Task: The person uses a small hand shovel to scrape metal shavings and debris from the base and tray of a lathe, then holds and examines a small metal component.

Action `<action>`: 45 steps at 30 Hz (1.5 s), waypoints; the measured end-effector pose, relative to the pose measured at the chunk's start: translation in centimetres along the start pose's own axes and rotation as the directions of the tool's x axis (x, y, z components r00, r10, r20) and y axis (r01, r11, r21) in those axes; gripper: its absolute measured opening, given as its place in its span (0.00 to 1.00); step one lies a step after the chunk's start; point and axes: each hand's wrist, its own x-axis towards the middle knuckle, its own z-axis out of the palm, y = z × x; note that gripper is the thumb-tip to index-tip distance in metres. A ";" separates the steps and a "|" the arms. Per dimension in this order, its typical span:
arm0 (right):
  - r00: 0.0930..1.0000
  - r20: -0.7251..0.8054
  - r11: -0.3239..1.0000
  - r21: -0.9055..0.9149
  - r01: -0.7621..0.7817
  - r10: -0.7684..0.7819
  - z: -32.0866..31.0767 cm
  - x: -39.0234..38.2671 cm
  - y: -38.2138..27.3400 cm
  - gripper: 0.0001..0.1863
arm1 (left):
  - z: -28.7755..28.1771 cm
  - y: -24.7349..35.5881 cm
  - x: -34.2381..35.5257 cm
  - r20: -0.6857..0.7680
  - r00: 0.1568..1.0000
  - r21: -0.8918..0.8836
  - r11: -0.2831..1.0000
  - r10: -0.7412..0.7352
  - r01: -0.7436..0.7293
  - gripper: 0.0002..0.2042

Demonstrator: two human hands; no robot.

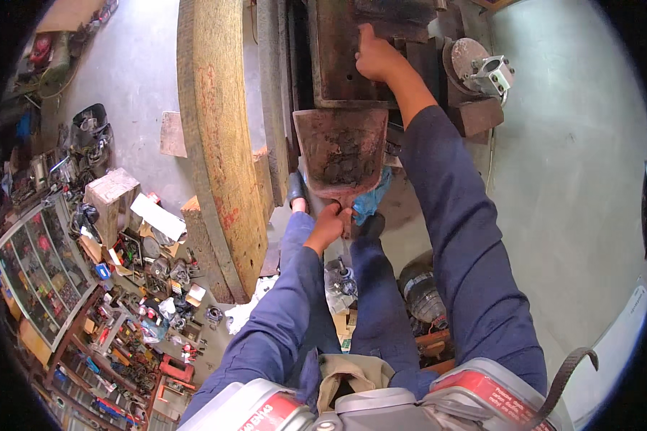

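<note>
My left hand point(325, 228) is closed around the handle of a rusty reddish metal dustpan point(310, 133), which has dark grime in its pan and sits at the near edge of a dark, worn metal machine bed point(332, 72). My right hand point(381, 57) is on that bed near a raised dark block point(392, 14), index finger stretched out and the other fingers partly curled, with nothing visible in it. A crumpled blue plastic bag point(374, 194) hangs below and right of the dustpan.
A long timber beam point(216, 129) runs along the left of the machine. A round fixture with a silver clamp point(492, 75) is at its right. Tools, parts and a glass-topped case point(43, 269) crowd the left floor. A dark metal cylinder point(423, 294) lies beside my right leg.
</note>
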 end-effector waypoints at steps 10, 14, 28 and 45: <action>0.741 -0.618 0.889 0.144 0.435 -0.263 -0.8 -17.0 -2.5 0.24 | -0.4 1.7 -0.7 -0.003 1.000 -0.037 0.999 -0.013 0.013 0.10; 0.869 -0.456 0.885 0.302 0.355 -0.193 7.8 -26.1 3.3 0.14 | -0.4 1.5 -0.6 0.000 1.000 -0.020 1.000 0.004 -0.004 0.11; 0.913 -0.407 0.968 0.236 0.089 0.015 16.0 -47.3 13.2 0.14 | 2.1 -2.5 -5.7 0.060 0.995 -0.032 0.996 -0.081 0.083 0.12; 0.728 0.085 0.319 0.860 -0.398 0.681 23.0 -59.1 21.1 0.19 | 23.0 -12.0 -7.2 0.406 0.832 0.256 0.921 -0.379 0.294 0.23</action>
